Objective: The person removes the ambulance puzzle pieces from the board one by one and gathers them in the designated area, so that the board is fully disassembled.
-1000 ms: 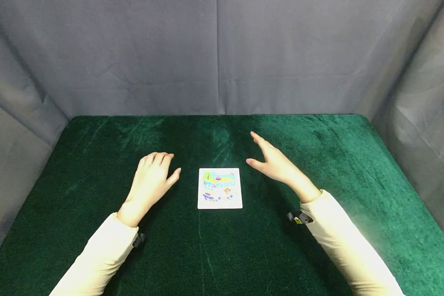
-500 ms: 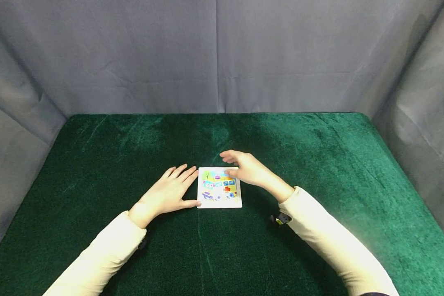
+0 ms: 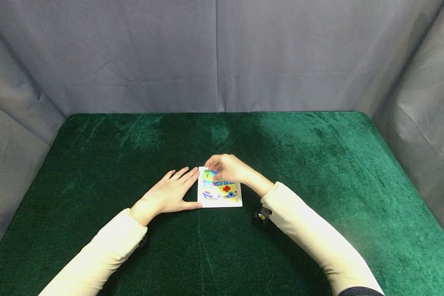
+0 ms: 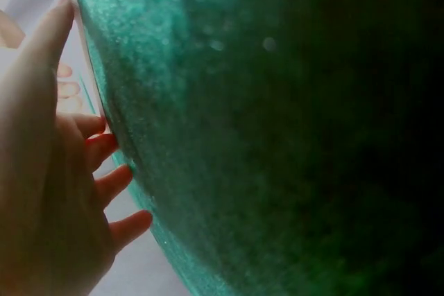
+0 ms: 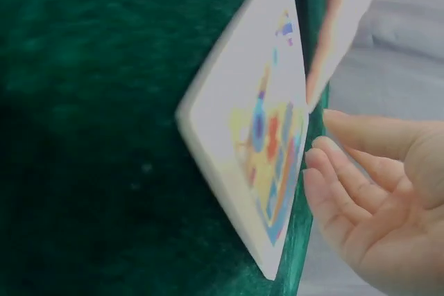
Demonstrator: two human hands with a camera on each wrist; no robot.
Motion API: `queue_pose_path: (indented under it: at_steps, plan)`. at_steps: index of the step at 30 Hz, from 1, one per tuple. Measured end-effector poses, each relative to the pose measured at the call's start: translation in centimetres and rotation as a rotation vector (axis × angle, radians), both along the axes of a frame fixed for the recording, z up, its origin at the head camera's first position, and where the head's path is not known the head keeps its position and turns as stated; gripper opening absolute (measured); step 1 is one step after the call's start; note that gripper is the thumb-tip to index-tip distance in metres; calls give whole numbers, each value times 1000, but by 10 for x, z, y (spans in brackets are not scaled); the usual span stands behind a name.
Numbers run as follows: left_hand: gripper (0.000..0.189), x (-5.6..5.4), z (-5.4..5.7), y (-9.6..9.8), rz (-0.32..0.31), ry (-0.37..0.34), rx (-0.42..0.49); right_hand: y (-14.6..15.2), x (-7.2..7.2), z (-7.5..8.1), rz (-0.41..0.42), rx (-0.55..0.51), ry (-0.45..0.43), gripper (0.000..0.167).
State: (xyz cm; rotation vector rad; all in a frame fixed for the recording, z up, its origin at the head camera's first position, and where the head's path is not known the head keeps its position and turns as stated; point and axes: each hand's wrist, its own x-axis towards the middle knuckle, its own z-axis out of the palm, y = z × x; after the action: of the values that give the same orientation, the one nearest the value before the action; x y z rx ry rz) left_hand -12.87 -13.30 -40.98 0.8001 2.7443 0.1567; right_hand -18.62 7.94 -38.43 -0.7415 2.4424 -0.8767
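White square board (image 3: 222,192): upper right portion obscured by bare right hand (image 3: 228,168); coloured print (image 5: 272,136) blurred in right wrist view.

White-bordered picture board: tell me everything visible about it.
The picture board is a flat, squarish panel with rounded corners and some thickness at its edge; its material is unclear. Its bright print includes a red cross, blue window shapes and yellow, green and purple areas. It lies face up on the green cloth. The left hand touches its left edge; the right hand is over its upper part, hiding some print, contact unclear.
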Motion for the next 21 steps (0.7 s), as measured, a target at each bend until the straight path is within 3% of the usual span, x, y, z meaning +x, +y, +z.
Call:
queue_pose_path:
  at_steps: [6,13,21]
  plan:
    - [91,0,3,1,14,-57,-5,-2,-2,0,14,56,-19,33]
    - [91,0,2,0,21,-80,-8,-3,0,-5,57,90,83,35]
    - [91,0,1,0,20,-76,3,-7,3,-12,9,73,146,29]
